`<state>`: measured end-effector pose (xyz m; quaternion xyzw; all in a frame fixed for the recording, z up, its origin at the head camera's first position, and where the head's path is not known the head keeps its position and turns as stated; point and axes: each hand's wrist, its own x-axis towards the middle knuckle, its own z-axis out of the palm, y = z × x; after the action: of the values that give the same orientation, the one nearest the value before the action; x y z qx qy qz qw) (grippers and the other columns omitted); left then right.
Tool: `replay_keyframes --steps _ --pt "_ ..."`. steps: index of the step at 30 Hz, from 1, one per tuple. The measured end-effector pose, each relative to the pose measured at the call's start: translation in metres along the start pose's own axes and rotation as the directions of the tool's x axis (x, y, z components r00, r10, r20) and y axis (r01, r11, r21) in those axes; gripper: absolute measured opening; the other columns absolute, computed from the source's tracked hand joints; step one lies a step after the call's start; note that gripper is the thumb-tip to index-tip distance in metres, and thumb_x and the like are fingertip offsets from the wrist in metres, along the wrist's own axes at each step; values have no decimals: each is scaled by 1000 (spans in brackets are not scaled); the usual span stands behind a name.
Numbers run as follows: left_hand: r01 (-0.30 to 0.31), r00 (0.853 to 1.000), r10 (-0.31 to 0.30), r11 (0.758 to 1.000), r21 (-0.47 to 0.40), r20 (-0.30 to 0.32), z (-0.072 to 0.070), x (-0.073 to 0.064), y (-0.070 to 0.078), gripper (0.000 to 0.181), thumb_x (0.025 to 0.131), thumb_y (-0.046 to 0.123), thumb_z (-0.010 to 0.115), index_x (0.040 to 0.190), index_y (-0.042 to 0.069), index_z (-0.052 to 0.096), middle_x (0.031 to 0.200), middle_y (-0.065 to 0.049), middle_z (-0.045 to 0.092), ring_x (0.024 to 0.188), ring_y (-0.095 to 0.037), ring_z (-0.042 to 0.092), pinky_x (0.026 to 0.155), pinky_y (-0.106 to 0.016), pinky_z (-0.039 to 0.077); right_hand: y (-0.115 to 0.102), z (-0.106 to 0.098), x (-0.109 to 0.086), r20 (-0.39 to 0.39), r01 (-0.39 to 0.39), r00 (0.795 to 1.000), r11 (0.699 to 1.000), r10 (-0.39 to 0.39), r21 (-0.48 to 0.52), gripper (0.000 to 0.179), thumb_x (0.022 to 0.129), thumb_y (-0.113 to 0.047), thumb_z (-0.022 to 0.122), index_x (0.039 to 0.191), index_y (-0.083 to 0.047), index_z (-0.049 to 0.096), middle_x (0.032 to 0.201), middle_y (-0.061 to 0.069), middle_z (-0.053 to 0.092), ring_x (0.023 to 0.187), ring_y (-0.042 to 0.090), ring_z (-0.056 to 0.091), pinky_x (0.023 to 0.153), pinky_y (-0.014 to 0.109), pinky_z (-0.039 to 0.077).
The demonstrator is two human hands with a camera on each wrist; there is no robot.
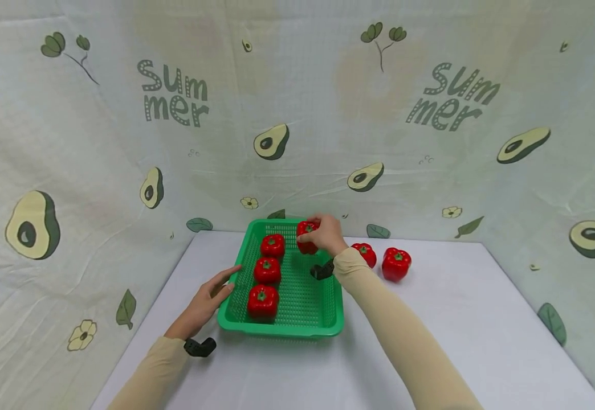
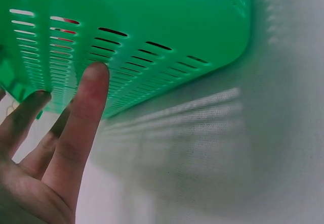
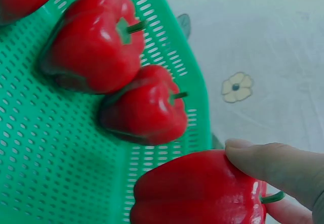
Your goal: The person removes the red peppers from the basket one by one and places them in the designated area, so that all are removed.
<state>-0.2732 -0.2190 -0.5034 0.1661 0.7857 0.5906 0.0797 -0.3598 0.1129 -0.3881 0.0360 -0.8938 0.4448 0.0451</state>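
Note:
My right hand (image 1: 328, 233) grips a red bell pepper (image 1: 306, 238) above the back right part of a green plastic basket (image 1: 297, 330). In the right wrist view the thumb presses on the side of this bell pepper (image 3: 197, 191), close to its green stem. Along the basket's left side stand three more red bell peppers in a row, the front one (image 1: 263, 302) largest in view. My left hand (image 1: 206, 299) is at the basket's left rim with fingers spread. From the left wrist view, its fingertips (image 2: 96, 75) touch or nearly touch the slotted wall (image 2: 167, 11).
Two red bell peppers lie on the white table to the right of the basket, one (image 1: 364, 254) partly behind the right forearm, the other (image 1: 396, 263) beyond it. A printed cloth (image 1: 308, 85) with avocados hangs behind and at both sides.

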Motion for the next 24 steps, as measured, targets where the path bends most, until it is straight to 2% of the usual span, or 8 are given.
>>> replay_keyframes --steps 8,18,24 --pt "11 1000 -10 1000 -15 12 -2 1 -2 49 104 40 52 151 38 40 160 -1 28 138 -33 41 99 -47 48 -11 -15 -4 22 8 1000 1000 -9 8 58 75 -19 89 127 -5 67 124 16 62 110 31 57 79 38 57" --pt "17 1000 -17 1000 -12 12 -4 1 -1 49 104 41 52 151 39 40 161 -1 27 139 -34 40 98 -48 49 -23 -34 -14 17 40 999 998 -41 46 56 77 -18 88 127 -5 67 120 16 61 104 31 58 75 39 59" --pt "20 1000 -20 1000 -19 12 -2 0 -1 49 104 40 52 152 38 39 160 -1 28 138 -33 41 97 -47 49 -25 -49 -23 9 55 998 998 -55 13 57 78 -20 87 129 -7 66 120 15 61 105 31 57 75 39 58"
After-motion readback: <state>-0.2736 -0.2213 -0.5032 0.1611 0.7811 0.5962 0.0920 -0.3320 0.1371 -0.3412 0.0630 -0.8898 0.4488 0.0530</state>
